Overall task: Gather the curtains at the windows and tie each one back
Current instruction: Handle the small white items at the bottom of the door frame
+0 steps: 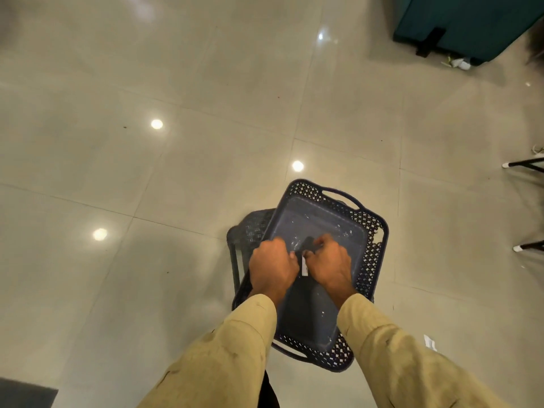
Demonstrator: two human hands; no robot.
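Gripping a dark strip of fabric point(309, 242) between them, the left hand point(272, 267) and the right hand point(329, 263) are curling their fingers around it, knuckles up, the 2 hands almost touching. A white tag point(305, 267) is hanging from the strip in the gap between the hands; any writing on it is too small and blurred to read. Both forearms are wearing tan sleeves point(391, 354).

The strip is hovering directly above a dark perforated plastic basket point(379, 231) with loop handles at its near and far ends. That basket is sitting askew on top of a 2nd dark basket point(250, 228), which is sticking out to the left. Both are standing on a glossy beige tiled floor point(176, 172) that is reflecting 3 round lights.

A teal piece of furniture point(471, 25) is filling the upper right corner. Thin black legs with white tips point(527, 163) are reaching in from the right edge, and a white paper scrap point(430, 343) is lying near the right sleeve.
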